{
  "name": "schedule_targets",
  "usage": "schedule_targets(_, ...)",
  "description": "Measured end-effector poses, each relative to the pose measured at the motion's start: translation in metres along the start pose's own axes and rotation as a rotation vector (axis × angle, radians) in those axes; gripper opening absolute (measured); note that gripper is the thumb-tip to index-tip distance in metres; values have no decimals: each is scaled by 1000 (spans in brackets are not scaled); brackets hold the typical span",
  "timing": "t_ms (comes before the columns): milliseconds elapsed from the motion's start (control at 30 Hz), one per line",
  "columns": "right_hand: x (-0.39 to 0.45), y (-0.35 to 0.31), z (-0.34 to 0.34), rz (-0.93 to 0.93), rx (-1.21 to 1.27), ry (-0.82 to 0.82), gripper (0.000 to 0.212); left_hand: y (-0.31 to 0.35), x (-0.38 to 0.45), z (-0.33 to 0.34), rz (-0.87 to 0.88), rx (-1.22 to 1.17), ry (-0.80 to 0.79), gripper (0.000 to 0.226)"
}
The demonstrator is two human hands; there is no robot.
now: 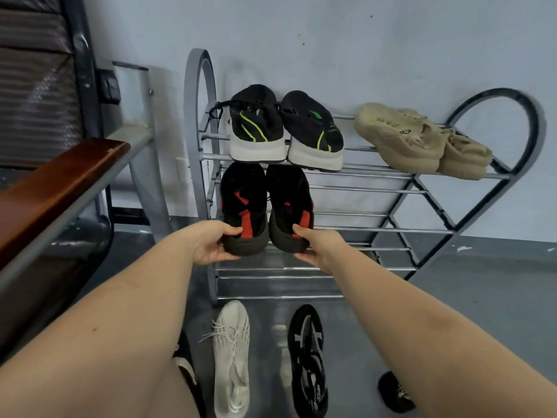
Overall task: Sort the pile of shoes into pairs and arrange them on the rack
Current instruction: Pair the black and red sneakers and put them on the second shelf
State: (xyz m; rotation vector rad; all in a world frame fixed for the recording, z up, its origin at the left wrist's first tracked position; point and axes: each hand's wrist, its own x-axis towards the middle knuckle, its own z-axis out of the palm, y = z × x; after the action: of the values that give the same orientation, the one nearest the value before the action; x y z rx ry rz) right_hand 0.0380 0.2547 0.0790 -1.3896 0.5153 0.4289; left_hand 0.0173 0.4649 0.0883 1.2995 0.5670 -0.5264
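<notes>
The rack (346, 188) is shiny metal rods on matt grey painted ends; black-and-red shoes (265, 206) look matt knit cloth, tan clogs (422, 140) matt foam, bench armrest (60, 188) glossy wood

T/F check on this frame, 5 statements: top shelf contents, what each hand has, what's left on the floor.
1. The top shelf of the rack holds two pairs. True: black-and-green sneakers and tan clogs.
2. The left hand holds a white shoe. False: it grips the heel of a black-and-red sneaker.
3. The right hand grips the heel of the other black-and-red sneaker. True.
4. The tan clogs sit at the left end of the shelf. False: they sit at the right end.
5. No shoes are on the floor. False: a white sneaker and a black patterned shoe lie there.
</notes>
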Motion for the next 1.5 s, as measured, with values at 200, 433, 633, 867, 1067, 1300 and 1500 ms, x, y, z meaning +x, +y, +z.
schedule_targets(200,5,-7,7,-97,-51,48,51,-1,7,1,66,-14,57,29)
schedule_targets(433,6,-11,16,-79,28,80,42,5,13,-2,111,-13,97,33)
schedule_targets(633,11,-12,19,-81,20,108,41,11,16,-4,105,30,107,39)
schedule_targets(867,13,-6,20,-100,36,127,46,13,16,-9,83,43,73,41)
schedule_targets(1067,11,-7,20,-111,29,125,42,10,13,-7,97,-14,67,41)
schedule_targets(1300,9,1,24,-117,186,157,39,4,18,4,196,-215,262,53)
schedule_targets(1500,7,-1,31,-124,182,159,39,7,23,-1,197,-260,298,41)
